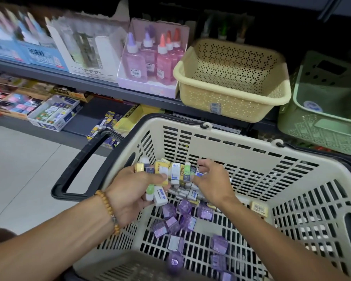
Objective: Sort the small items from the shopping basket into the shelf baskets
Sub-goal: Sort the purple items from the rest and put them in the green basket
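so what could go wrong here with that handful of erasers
1. The left hand grips a large stack of erasers, some sticking out past the fingers; one could slip and drop back into the shopping basket or onto the floor.
2. The right hand is adding more, which may overfill the grip.
3. Purple sharpeners lie just beside the eraser pile, so one might get scooped up and end up in the wrong shelf basket.

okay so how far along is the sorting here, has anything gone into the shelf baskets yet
Barely started. The cream shelf basket looks empty; the green shelf basket shows one round item at most. In hand: the left hand grips a bundle of erasers, and the right hand is picking among more. Left: purple items and erasers are on the shopping basket floor.
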Available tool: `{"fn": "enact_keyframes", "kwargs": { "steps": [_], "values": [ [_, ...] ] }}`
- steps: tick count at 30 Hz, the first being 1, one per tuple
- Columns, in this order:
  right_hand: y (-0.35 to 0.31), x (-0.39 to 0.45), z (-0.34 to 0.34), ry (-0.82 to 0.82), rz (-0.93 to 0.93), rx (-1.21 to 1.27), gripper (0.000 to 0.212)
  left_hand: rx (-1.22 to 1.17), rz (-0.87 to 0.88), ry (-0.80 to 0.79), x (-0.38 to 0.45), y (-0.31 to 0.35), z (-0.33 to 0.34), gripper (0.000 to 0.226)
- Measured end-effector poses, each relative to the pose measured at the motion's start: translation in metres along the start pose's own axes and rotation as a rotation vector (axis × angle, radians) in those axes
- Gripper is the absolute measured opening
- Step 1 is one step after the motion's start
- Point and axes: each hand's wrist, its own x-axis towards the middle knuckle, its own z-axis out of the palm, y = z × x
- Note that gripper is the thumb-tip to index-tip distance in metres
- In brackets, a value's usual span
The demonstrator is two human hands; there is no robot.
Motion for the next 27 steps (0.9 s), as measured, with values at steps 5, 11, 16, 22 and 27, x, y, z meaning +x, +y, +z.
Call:
{"fn": "enact_keyframes", "kwargs": {
  "steps": [5, 11, 16, 22, 27],
  "values": [
    [-0.002, -0.008, 0.001, -0.076, -0.211, -0.204, 0.046, 0.003, 0.01, -0.007, -0.003, 0.002, 0.002, 0.034],
    [-0.024, -0.001, 0.028, -0.008, -0.313, -0.3, 0.029, 0.009, 0.008, 0.001, 0.0, 0.001, 0.001, 0.032],
    [-0.03, -0.001, 0.015, -0.054, -0.217, -0.087, 0.019, -0.003, 0.016, -0.011, 0.004, 0.001, 0.0, 0.021],
    [-0.05, -0.019, -0.01, -0.478, -0.042, 0.389, 0.015, 0.067, 0.034, -0.11, 0.004, 0.001, 0.002, 0.021],
    [-0.044, -0.016, -0.026, -0.404, 0.179, 0.717, 0.01, 0.108, 0.06, -0.188, -0.001, 0.002, 0.007, 0.033]
  ]
}}
